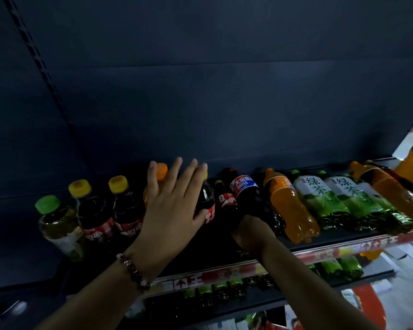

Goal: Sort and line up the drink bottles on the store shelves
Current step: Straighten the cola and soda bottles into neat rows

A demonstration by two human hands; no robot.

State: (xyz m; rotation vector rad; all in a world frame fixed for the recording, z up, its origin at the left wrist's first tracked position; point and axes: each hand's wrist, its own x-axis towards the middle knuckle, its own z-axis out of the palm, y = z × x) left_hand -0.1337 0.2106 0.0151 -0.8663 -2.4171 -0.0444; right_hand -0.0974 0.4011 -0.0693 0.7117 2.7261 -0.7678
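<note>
The right hand [252, 231] grips the base of the blue-labelled cola bottle [244, 194], upright by the shelf's [320, 241] front edge, while the open left hand [174, 203] presses neighbouring bottles

Bottles in a row along the shelf [320, 241], my hands in front.

From my view, four upright bottles [98, 210] stand at the left end. My left hand [172, 210] lies against the next two bottles [206, 201]. Right of it, my right hand [253, 232] grips the base of a tilted cola bottle [244, 194]. Further right stand a soda bottle [291, 206] and two tea bottles [320, 196]. A lower shelf [343, 279] sits beneath.
</note>
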